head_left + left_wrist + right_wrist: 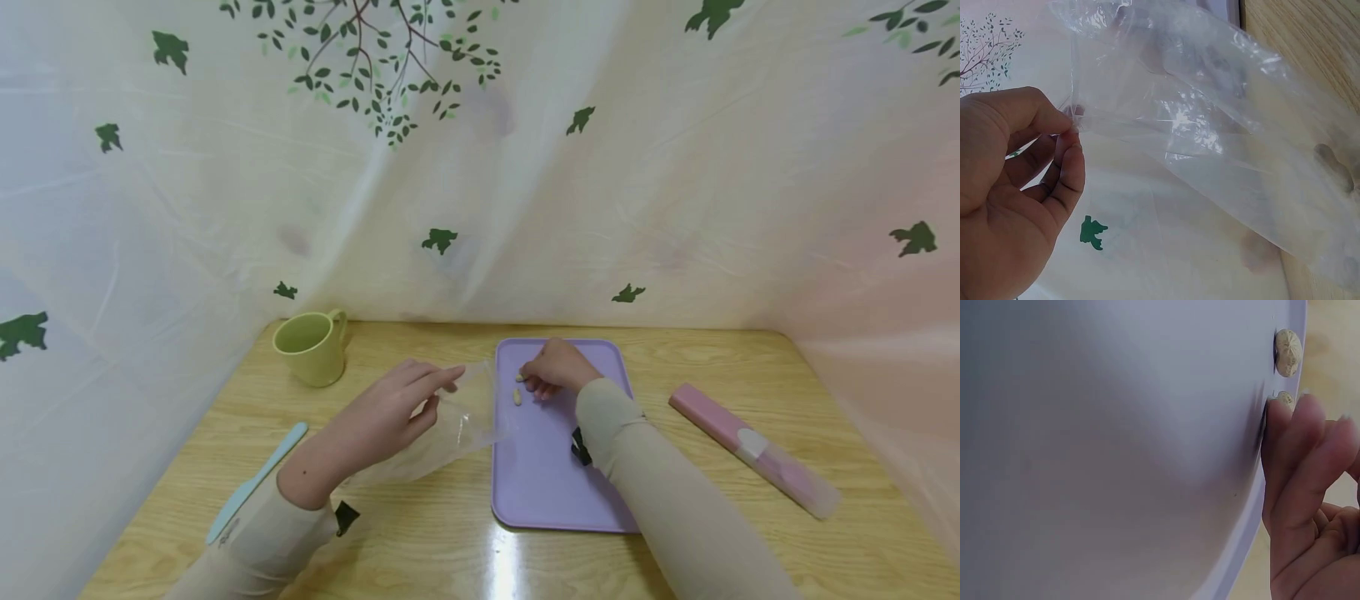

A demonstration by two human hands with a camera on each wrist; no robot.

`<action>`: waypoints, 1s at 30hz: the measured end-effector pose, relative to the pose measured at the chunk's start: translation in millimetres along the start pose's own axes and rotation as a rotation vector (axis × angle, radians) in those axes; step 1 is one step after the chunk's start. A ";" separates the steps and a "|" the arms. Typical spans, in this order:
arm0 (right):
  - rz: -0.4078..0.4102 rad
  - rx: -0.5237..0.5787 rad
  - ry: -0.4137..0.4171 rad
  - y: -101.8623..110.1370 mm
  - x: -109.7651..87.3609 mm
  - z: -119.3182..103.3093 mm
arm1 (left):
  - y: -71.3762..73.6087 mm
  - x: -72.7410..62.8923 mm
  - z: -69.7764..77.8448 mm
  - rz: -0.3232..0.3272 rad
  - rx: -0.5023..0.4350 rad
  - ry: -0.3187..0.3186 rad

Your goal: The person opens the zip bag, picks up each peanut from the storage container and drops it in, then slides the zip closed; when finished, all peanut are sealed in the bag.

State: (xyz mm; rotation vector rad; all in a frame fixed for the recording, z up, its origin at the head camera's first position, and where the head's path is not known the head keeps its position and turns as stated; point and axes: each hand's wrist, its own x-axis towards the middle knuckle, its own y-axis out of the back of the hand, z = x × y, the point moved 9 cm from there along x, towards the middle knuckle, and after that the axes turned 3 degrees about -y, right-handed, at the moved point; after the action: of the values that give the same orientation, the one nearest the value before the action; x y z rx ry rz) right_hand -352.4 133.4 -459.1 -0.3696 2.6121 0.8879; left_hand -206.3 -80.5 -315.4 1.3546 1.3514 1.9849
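Observation:
My left hand (pixel 390 408) pinches the upper edge of a clear plastic bag (pixel 1191 131) between thumb and fingertips. The bag slants down beside the purple tray (pixel 536 492), its side overlapping the tray's left rim in the head view. Inside the bag's far end a brownish, peanut-shaped thing (pixel 1333 167) shows through the plastic. Over the tray's left part, my right hand (pixel 561 367) pinches an unshelled peanut (pixel 520 378) at its fingertips, which partly hide it. A second peanut (pixel 517 397) lies close by on the tray, near the left rim.
A green mug (pixel 311 354) stands at the back left of the wooden table. Nearer lies a light blue knife (pixel 255 483), beside the left forearm. To the tray's right is a long pink case (pixel 750 450) with a translucent end. A patterned curtain (pixel 525 208) encloses the table.

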 end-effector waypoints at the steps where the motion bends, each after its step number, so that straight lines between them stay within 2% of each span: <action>1: -0.003 -0.005 -0.005 -0.8 0.9 0.2 | -0.1 -0.1 -0.1 0.000 0.000 -0.001; 9: -0.016 -0.026 -0.015 -4.4 5.5 -3.0 | 0.0 -1.4 -2.0 -0.007 -0.005 0.013; 18: -0.029 -0.014 -0.010 -3.5 5.2 -5.5 | 0.2 -1.1 -1.8 0.001 -0.009 -0.005; 22: -0.014 0.024 -0.003 3.1 -3.4 -11.7 | 1.0 -0.2 -1.6 0.005 -0.004 -0.013; 30: 0.011 0.098 0.130 20.9 -38.2 -45.1 | -0.3 0.7 -2.2 -0.006 0.001 -0.006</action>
State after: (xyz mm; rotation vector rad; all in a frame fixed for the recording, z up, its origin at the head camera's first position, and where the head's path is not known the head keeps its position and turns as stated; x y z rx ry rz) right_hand -336.4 126.2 -398.9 -0.3995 2.7666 0.7585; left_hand -208.6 -80.9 -315.5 1.3545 1.3526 1.9753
